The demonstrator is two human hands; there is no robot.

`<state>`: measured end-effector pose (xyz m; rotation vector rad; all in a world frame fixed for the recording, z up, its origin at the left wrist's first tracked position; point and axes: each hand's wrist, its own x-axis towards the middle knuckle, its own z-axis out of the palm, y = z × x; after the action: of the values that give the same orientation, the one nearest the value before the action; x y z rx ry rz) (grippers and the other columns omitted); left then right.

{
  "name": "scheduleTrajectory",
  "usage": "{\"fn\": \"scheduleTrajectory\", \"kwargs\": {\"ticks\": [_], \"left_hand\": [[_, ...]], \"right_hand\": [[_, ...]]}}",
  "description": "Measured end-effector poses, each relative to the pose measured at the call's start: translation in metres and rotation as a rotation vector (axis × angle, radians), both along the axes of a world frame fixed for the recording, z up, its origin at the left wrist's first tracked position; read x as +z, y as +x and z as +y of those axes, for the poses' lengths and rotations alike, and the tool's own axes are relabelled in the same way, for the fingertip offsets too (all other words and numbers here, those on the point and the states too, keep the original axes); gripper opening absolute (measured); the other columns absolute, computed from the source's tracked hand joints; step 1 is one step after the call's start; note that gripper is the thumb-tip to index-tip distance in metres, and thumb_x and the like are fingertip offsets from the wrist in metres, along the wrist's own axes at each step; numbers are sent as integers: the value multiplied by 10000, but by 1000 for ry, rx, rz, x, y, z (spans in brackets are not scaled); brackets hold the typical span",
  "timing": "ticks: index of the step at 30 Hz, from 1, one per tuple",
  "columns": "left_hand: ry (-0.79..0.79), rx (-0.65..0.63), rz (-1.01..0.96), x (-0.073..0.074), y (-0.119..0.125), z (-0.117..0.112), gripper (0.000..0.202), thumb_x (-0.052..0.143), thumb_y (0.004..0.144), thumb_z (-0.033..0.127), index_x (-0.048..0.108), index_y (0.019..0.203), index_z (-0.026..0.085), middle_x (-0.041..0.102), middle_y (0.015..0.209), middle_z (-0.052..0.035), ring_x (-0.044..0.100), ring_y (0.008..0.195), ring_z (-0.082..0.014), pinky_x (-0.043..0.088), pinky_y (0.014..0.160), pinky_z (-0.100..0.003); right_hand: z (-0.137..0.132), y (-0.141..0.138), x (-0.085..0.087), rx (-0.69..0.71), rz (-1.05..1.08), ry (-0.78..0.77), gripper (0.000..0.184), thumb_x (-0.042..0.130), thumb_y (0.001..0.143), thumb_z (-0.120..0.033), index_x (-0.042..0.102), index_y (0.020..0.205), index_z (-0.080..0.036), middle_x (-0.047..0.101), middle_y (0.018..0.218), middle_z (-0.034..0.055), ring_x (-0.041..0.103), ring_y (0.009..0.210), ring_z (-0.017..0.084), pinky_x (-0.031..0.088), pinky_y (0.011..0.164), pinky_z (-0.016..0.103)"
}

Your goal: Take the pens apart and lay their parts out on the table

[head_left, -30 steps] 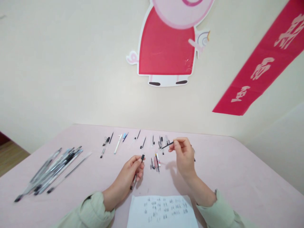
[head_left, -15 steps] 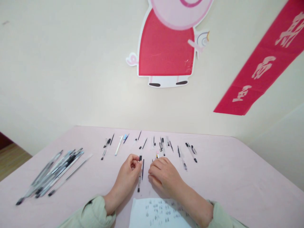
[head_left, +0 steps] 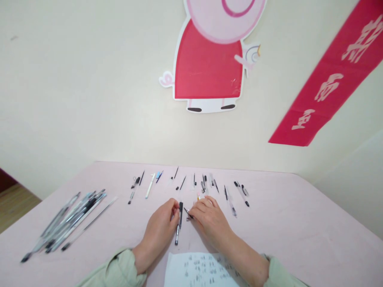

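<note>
My left hand (head_left: pixel 161 227) rests on the pink table (head_left: pixel 299 231), fingers curled around the top of a black-and-clear pen (head_left: pixel 178 223) that lies pointing toward me. My right hand (head_left: pixel 209 219) sits just right of it, fingers pinched on a thin black refill (head_left: pixel 188 213) whose tip pokes out toward the pen. Both hands are close together, almost touching.
A row of pen parts and refills (head_left: pixel 206 185) lies beyond the hands, with a white pen (head_left: pixel 149 185) among them. A heap of assembled pens (head_left: pixel 68 221) lies at the left. A written sheet of paper (head_left: pixel 200 271) sits under my wrists. A wall stands behind the table.
My right hand came down from the far row with the refill and settled beside the left hand. The left hand laid its pen flat on the table.
</note>
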<state>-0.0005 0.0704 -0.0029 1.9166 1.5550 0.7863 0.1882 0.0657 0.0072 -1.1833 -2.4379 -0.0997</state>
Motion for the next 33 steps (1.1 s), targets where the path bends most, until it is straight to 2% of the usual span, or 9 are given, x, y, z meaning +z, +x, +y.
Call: {"fn": "scheduleTrajectory", "kwargs": {"ticks": [5,10,13,19,24,30,33], "left_hand": [[13,-79,-100,2,2,-3,110,443,839,228,552,836,227,608,737,-9,557,684,-188,363,641,-282],[28,-71,-131,5,4,-3,80,502,774,203,572,805,226,604,749,-20,548,706,-206,377,656,-300],[13,-77,-133,4,3,-3,83,490,787,205,562,821,227,607,765,-21,553,718,-207,386,671,-305],[5,-70,-133,-2,1,-2,109,459,806,185,549,856,219,595,743,-9,549,694,-194,389,667,-301],[33,-53,-159,-4,1,-2,129,463,791,157,567,841,216,602,745,-10,553,702,-188,388,668,-295],[28,-50,-166,4,0,-4,136,447,802,164,567,845,213,593,746,-10,552,691,-183,403,670,-296],[61,-11,-102,11,-15,-3,128,441,823,194,565,844,218,608,789,-27,564,714,-194,420,695,-313]], "right_hand": [[0,-3,-4,-15,4,-29,131,650,845,-135,653,929,-236,668,833,12,577,915,192,320,1024,409],[-1,-7,-2,-12,28,-63,133,622,851,-120,631,924,-231,664,831,13,576,920,196,325,1030,412],[-3,-6,3,-30,44,-88,150,592,857,-100,606,929,-230,660,840,7,578,922,187,314,1040,411],[-7,-6,4,-30,17,-138,136,665,810,-217,548,876,-226,629,885,9,565,958,208,280,1071,459],[-2,-9,-2,-47,16,-107,131,625,823,-130,531,838,-219,609,832,1,568,904,201,304,1060,465],[-3,-5,1,-25,102,-132,153,577,824,-88,507,827,-224,593,800,-11,571,841,190,311,1052,487],[-4,-3,1,-27,131,-118,145,556,838,-90,519,851,-229,600,807,-9,577,829,187,310,1050,494]]}}
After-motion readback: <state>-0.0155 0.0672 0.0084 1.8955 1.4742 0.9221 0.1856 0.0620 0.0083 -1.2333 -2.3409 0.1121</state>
